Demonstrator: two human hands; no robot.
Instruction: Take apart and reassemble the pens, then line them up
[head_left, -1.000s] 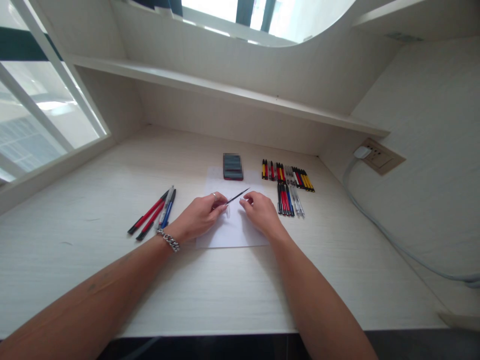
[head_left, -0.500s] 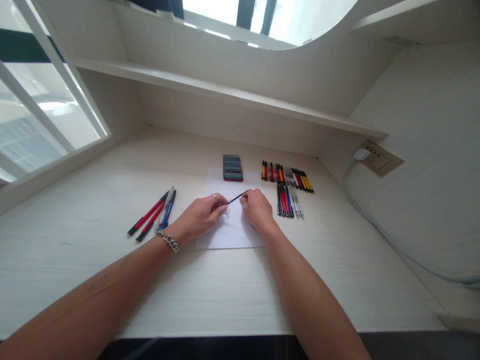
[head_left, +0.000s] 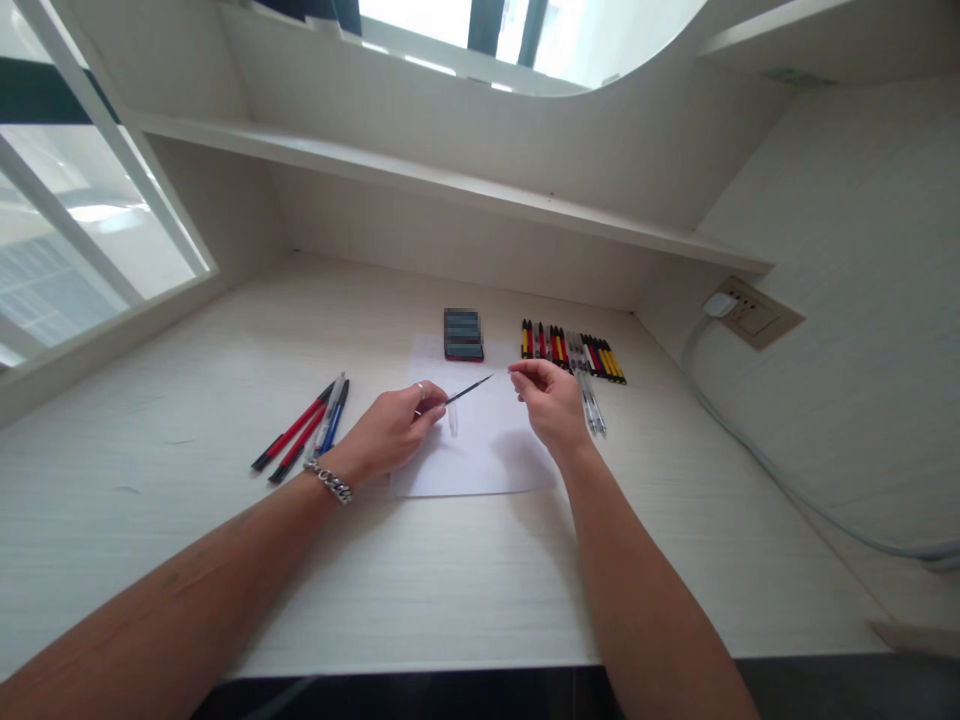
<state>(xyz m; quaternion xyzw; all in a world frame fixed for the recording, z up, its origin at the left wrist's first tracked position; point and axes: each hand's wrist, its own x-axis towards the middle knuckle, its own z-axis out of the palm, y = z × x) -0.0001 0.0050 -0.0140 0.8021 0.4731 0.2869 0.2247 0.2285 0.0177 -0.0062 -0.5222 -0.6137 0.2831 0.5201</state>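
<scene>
My left hand [head_left: 401, 425] pinches a thin dark pen refill [head_left: 471, 388], its pointed tip slanting up to the right. A short clear tube [head_left: 453, 420] shows just under the refill; whether it lies on the paper or is held I cannot tell. Apart from the tip, my right hand [head_left: 551, 395] hangs over the right side of the white paper [head_left: 480, 470] with thumb and forefinger pinched. Something tiny may be between them, too small to name. That hand hides part of the lower row of pens.
Red, blue and clear pens [head_left: 304, 430] lie left of my left hand. Behind my right hand stands a row of colourful pens [head_left: 574, 350], with clear pens [head_left: 591, 405] below. A dark, blurred-out device [head_left: 463, 335] lies at the paper's top. A white plug [head_left: 720, 305] sits in the right wall socket.
My right hand has moved right and up, away from the refill, leaving its pointed tip bare. My left hand still holds the refill and has shifted slightly left.
</scene>
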